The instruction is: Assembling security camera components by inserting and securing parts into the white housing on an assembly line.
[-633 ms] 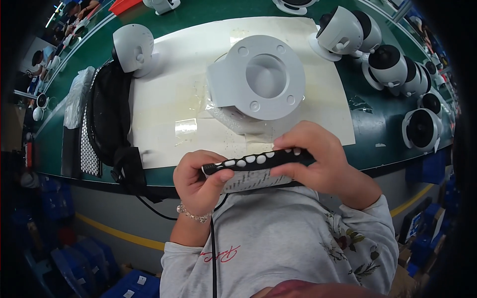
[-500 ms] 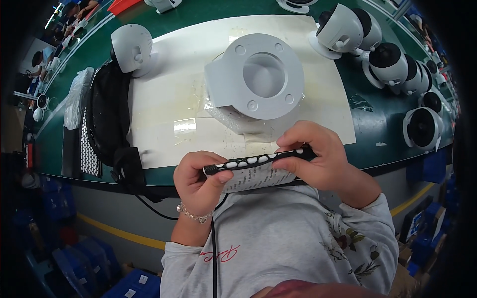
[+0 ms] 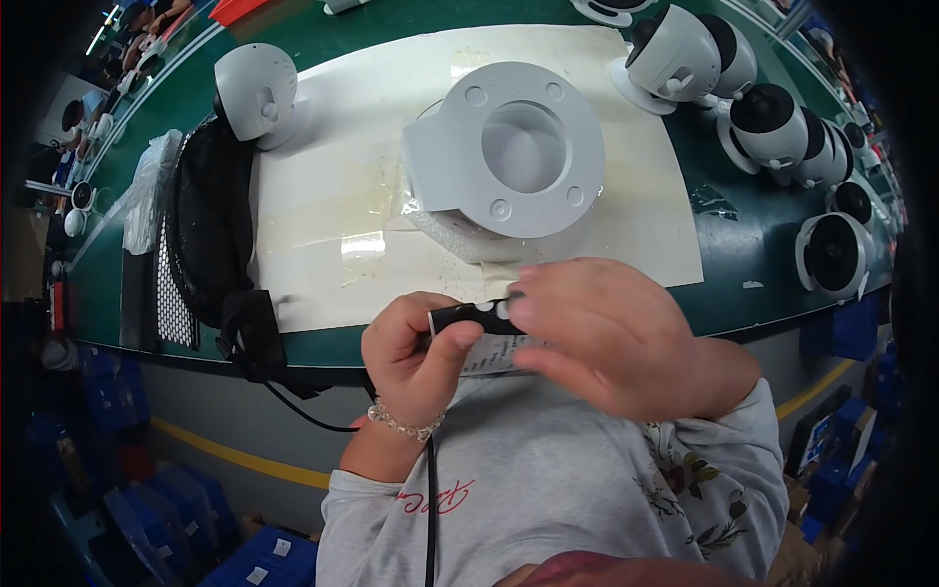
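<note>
My left hand pinches the left end of a black strip with white oval spots between thumb and fingers. A white sheet with printed lines shows just below the strip. My right hand is smeared by motion over the strip's right part and hides it. Its fingertips are at or close to the strip; whether they grip it is unclear. Beyond my hands stands a white ring-shaped fixture with a round central hollow and a flat side arm.
The fixture stands on a white board taped onto the green table. White-and-black camera-like units line the right side; another unit stands at the left, by a black bag. Blue bins are below the table.
My right hand has shifted left along the strip and is now blurred, covering its right part. My left hand has moved slightly right, still pinching the left end.
</note>
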Motion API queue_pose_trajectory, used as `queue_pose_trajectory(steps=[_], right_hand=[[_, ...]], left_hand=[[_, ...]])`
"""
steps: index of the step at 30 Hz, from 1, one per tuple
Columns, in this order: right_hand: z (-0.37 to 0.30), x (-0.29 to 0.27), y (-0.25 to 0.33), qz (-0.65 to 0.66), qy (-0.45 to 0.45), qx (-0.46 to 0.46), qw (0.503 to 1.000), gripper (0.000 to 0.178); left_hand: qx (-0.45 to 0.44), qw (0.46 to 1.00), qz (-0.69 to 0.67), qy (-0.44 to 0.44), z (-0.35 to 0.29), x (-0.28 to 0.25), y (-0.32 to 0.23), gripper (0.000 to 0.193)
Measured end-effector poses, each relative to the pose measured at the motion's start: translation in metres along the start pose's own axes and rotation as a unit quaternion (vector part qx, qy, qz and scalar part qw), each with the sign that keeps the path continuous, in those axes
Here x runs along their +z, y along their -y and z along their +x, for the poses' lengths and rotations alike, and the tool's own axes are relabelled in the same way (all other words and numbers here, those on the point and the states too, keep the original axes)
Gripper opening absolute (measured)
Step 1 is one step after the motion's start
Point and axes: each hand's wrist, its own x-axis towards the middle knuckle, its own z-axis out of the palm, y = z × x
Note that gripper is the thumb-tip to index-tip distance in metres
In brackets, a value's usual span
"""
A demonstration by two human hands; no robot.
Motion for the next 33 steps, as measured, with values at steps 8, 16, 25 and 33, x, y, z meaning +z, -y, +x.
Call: queue_pose_trajectory(steps=[8,16,25,33], right_hand=[[-0.005,0.01,-0.017,0.077,-0.009,0.027,0.997,0.04],[-0.011,0.014,-0.03,0.094,-0.052,-0.057,0.993,0.051],[0.021,0.001,-0.01,0.15,-0.02,-0.03,0.988,0.055],[0.032,-0.02,-0.028,0.186,-0.009,-0.049,0.981,0.064]], left_hand=[[-0.017,0.997,-0.051,0.05,-0.001,-0.005,0.002,0.024],[-0.042,0.99,-0.118,0.058,0.001,-0.006,0.003,0.027],[0.074,0.986,0.088,0.12,0.008,-0.004,-0.005,0.027],[0.126,0.974,0.129,0.141,0.016,-0.007,-0.005,0.032]])
